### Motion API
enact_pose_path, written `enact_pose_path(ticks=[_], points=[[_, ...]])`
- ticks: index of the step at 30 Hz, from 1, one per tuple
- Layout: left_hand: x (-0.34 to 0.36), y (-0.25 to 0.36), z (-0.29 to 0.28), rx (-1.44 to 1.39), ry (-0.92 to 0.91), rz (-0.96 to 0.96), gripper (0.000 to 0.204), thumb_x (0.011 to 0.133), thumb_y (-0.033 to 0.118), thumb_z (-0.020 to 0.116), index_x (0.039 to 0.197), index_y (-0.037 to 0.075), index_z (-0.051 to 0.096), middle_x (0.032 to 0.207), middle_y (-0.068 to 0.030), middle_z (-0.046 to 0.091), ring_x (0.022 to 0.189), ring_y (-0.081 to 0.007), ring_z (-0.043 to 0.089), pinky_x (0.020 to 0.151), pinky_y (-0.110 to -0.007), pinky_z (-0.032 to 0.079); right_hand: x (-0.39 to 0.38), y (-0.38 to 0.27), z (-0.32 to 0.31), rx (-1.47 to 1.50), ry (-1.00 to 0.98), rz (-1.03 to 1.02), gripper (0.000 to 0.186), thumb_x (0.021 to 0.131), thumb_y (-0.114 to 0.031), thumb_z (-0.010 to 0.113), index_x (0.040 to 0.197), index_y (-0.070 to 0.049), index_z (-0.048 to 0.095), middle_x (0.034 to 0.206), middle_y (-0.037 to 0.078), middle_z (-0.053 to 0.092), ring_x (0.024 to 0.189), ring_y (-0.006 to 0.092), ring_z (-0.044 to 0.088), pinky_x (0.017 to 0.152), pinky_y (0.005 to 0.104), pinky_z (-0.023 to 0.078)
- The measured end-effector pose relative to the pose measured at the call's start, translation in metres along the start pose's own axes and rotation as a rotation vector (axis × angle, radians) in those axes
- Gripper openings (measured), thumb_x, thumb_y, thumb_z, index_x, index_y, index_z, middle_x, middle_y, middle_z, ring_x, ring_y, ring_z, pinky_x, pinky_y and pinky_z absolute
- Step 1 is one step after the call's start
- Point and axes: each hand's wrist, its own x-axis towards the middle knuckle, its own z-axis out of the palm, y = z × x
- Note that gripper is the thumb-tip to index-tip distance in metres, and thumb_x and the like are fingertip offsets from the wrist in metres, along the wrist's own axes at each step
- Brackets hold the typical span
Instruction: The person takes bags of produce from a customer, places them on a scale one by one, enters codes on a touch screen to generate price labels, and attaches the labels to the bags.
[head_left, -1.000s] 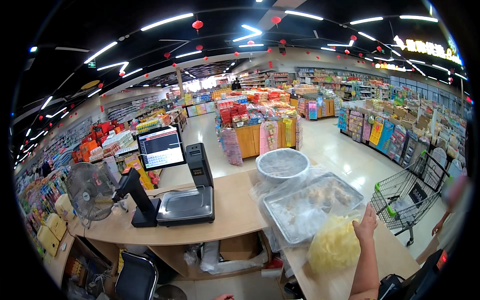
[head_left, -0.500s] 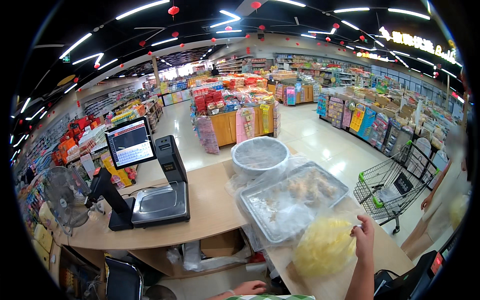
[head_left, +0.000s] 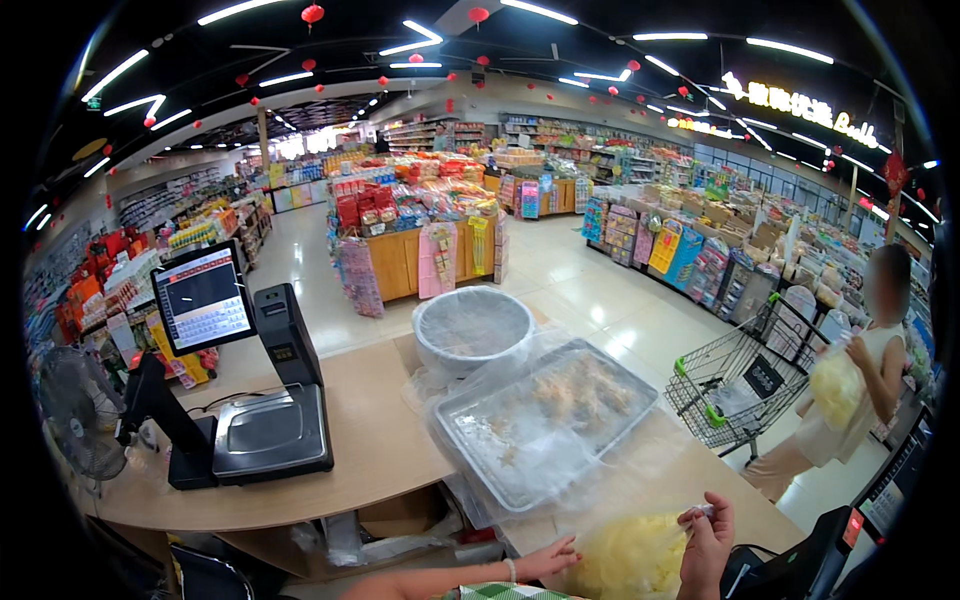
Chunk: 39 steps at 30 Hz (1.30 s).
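My right hand (head_left: 708, 545) is closed on the gathered neck of a clear plastic bag (head_left: 628, 556) full of pale yellow pieces, whose exact kind I cannot make out. The bag rests at the near edge of the counter. My left hand (head_left: 545, 562), fingers stretched out, reaches the bag's left side; it holds nothing I can see. Just beyond the bag lies a metal tray (head_left: 500, 480) partly covered with clear plastic film, with light brown crumbly bits in it. A white plastic-lined tub (head_left: 472, 345) stands behind the tray.
A weighing scale (head_left: 272, 435) and a touch screen (head_left: 205, 298) stand on the wooden counter (head_left: 390, 430) at left, beside a fan (head_left: 82, 410). Right of the counter are a shopping cart (head_left: 745, 385) and a person (head_left: 860, 400) holding a yellow-filled bag. A black terminal (head_left: 800, 560) sits at lower right.
My right hand has drawn the bag nearer, away from the tray. My left hand has come up from the lower edge to the bag. The view has shifted right, showing more of the person.
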Motion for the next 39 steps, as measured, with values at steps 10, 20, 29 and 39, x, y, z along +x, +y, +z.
enact_pose_path(ticks=[10, 20, 29, 39], points=[[0.034, 0.134, 0.040, 0.534, -0.186, 0.621, 0.030, 0.090, 0.017, 0.046, 0.117, 0.005, 0.050, 0.114, -0.0114, 0.055, 0.104, -0.0249, 0.053, 0.090, -0.032, 0.041, -0.020, 0.023, -0.009, -0.542, -0.088, -0.016, 0.029, 0.083, 0.003, 0.051, 0.111, -0.001, 0.050, 0.087, 0.008, 0.059, 0.079, 0.0149, 0.057, 0.075, 0.0285, 0.046], [0.078, 0.173, 0.042, 0.170, -0.686, -0.084, 0.031, 0.088, 0.014, 0.048, 0.118, 0.007, 0.052, 0.097, -0.0030, 0.059, 0.089, -0.0090, 0.055, 0.080, -0.025, 0.044, -0.028, -0.006, -0.035, -0.991, -0.217, -0.163, 0.040, 0.077, 0.009, 0.043, 0.113, -0.006, 0.056, 0.100, 0.015, 0.061, 0.101, 0.0299, 0.057, 0.084, 0.0353, 0.045], [0.098, 0.153, 0.052, -0.168, -0.839, -0.225, 0.042, 0.085, 0.009, 0.057, 0.124, 0.003, 0.044, 0.116, -0.0034, 0.051, 0.108, -0.0110, 0.048, 0.097, -0.026, 0.036, -0.004, 0.026, -0.053, -0.871, -0.328, -0.107, 0.042, 0.076, 0.008, 0.050, 0.114, -0.007, 0.056, 0.102, 0.012, 0.062, 0.111, 0.0294, 0.053, 0.088, 0.0341, 0.043], [0.105, 0.165, 0.051, 0.529, -0.713, 0.085, 0.029, 0.085, 0.017, 0.055, 0.111, 0.004, 0.056, 0.092, -0.0036, 0.062, 0.087, -0.0129, 0.058, 0.079, -0.028, 0.045, -0.002, 0.027, -0.046, -0.822, -0.102, 0.002, 0.043, 0.079, 0.001, 0.057, 0.121, 0.001, 0.044, 0.098, 0.013, 0.065, 0.096, 0.0216, 0.061, 0.081, 0.0311, 0.048]])
